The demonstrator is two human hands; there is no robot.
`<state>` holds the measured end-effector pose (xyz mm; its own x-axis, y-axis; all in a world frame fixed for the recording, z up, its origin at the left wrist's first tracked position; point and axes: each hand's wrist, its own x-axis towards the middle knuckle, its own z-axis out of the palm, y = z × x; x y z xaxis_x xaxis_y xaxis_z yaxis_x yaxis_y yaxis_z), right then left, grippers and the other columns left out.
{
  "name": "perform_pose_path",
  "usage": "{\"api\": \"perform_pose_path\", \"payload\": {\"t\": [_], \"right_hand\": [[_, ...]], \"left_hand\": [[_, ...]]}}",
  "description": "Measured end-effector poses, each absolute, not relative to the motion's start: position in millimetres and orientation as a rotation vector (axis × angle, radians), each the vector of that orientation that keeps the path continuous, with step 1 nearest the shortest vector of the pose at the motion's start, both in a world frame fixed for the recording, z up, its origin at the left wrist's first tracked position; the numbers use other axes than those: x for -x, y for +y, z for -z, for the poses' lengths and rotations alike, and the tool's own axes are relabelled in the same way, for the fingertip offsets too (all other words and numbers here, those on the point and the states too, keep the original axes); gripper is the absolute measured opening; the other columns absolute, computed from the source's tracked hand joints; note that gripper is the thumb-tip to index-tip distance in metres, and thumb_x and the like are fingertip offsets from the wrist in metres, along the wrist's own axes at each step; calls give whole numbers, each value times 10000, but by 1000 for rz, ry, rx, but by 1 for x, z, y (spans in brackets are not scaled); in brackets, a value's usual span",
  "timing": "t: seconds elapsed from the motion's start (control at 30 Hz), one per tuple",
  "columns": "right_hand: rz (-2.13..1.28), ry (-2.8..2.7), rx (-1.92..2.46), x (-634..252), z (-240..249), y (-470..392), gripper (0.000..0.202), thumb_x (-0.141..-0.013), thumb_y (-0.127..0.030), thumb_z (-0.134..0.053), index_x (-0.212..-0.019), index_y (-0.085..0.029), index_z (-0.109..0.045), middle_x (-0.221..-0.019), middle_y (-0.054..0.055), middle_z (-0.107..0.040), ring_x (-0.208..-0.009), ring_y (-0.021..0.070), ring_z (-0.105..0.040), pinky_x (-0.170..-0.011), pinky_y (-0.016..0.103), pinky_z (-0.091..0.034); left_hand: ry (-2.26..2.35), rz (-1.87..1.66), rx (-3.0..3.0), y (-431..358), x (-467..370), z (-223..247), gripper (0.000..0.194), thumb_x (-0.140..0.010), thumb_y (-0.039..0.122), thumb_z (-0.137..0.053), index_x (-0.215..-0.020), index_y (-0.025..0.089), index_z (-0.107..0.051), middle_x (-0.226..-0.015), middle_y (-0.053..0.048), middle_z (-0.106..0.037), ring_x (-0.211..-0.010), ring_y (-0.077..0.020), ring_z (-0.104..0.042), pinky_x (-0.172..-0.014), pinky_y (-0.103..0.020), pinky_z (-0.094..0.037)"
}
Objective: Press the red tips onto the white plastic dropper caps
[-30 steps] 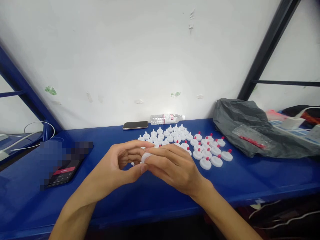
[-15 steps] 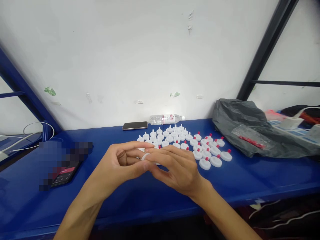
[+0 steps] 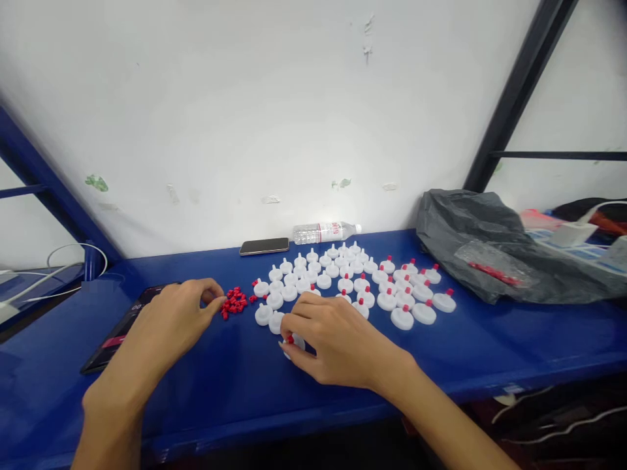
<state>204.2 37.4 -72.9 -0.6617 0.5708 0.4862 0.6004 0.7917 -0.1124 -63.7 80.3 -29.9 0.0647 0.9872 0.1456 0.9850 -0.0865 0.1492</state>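
My right hand (image 3: pixel 333 336) is closed around a white nozzle lid with a red tip (image 3: pixel 294 344), low over the blue table; the fingers partly cover it. Over on the left, my left hand (image 3: pixel 183 320) has its thumb and forefinger drawn together at the edge of a pile of small red caps (image 3: pixel 236 301). Whatever lies between those fingertips is too small to make out. Bare-tipped white nozzle lids (image 3: pixel 290 279) stand in a cluster behind my right hand. To its right are several white lids with red caps on their nozzles (image 3: pixel 402 318).
A dark phone (image 3: pixel 117 336) lies partly under my left forearm. Along the wall are another phone (image 3: pixel 264 246) and a plastic bottle (image 3: pixel 326 232) on its side. A grey plastic bag (image 3: pixel 455 228) carries a clear bag of red pieces (image 3: pixel 494 269). A power strip (image 3: pixel 588 251) lies far right.
My hands were together around a white piece and are now apart. The left has moved left to the red caps; the right has come down slightly with a red-tipped lid.
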Motion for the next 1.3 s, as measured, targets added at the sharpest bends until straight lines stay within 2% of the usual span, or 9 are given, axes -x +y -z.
{"api": "perform_pose_path", "payload": {"t": [0.1, 0.17, 0.23, 0.37, 0.63, 0.87, 0.97, 1.13, 1.3], "right_hand": [[57, -2493, 919, -206, 73, 38, 97, -980, -190, -592, -1031, -192, -675, -897, 28, -708, -896, 192, -610, -764, 321, -451], [59, -2479, 955, -206, 73, 39, 228, -960, -143, -563, -1160, -184, -664, -939, 43, -711, -936, 211, -609, -829, 347, -465], [64, -2454, 975, -206, 74, 39, 293, -942, -114, -542, -1202, -183, -658, -977, 54, -710, -976, 225, -610, -876, 370, -469], [75, -2402, 958, -206, 74, 39, 231, -951, -114, -531, -1110, -184, -683, -1034, 67, -709, -1023, 234, -615, -932, 390, -465], [122, -2331, 953, -205, 76, 42, 193, -979, -109, -526, -1063, -181, -684, -1023, 61, -730, -1010, 230, -633, -951, 405, -463], [161, -2231, 1002, -205, 75, 41, 198, -1018, -126, -519, -1081, -170, -701, -983, 61, -740, -989, 233, -639, -931, 413, -463], [171, -2215, 1003, -206, 76, 43, 207, -1020, -117, -522, -1097, -167, -707, -984, 61, -746, -999, 232, -643, -939, 411, -461], [163, -2234, 1005, -205, 76, 43, 213, -1031, -130, -521, -1114, -166, -713, -989, 67, -743, -1002, 238, -640, -955, 415, -459], [159, -2256, 1010, -205, 78, 42, 211, -1041, -137, -507, -1087, -163, -711, -986, 71, -743, -994, 236, -641, -960, 417, -458]], "left_hand": [[2069, -212, -2280, 84, 72, 36, 279, -924, 369, -527, -973, 244, -771, -967, -80, -825, -888, -305, -736, -723, -359, -465], [2024, -203, -2287, 86, 74, 40, 257, -909, 366, -557, -982, 249, -774, -960, -65, -824, -877, -291, -737, -737, -348, -474], [2005, -197, -2294, 89, 75, 45, 243, -893, 375, -582, -996, 262, -771, -944, -54, -819, -865, -286, -737, -737, -344, -481], [2013, -164, -2315, 94, 78, 56, 269, -888, 394, -562, -1028, 269, -755, -942, -71, -800, -841, -305, -733, -699, -359, -478], [1932, -161, -2375, 92, 75, 56, 255, -898, 357, -524, -919, 250, -754, -947, -81, -801, -846, -298, -730, -732, -365, -477], [1677, -459, -2462, 74, 47, 36, 327, -973, 459, -502, -1069, 294, -767, -1024, -23, -811, -874, -245, -728, -797, -349, -497], [1609, -502, -2538, 69, 36, 38, 352, -1000, 420, -479, -1154, 282, -764, -1103, -45, -791, -959, -246, -718, -845, -351, -504], [1570, -393, -2627, 73, 30, 47, 338, -1013, 336, -452, -1014, 267, -783, -1011, -56, -752, -888, -232, -688, -813, -353, -492], [1588, -342, -2634, 78, 31, 54, 272, -1001, 328, -486, -1013, 251, -747, -994, -53, -745, -869, -238, -682, -786, -355, -479]]}}
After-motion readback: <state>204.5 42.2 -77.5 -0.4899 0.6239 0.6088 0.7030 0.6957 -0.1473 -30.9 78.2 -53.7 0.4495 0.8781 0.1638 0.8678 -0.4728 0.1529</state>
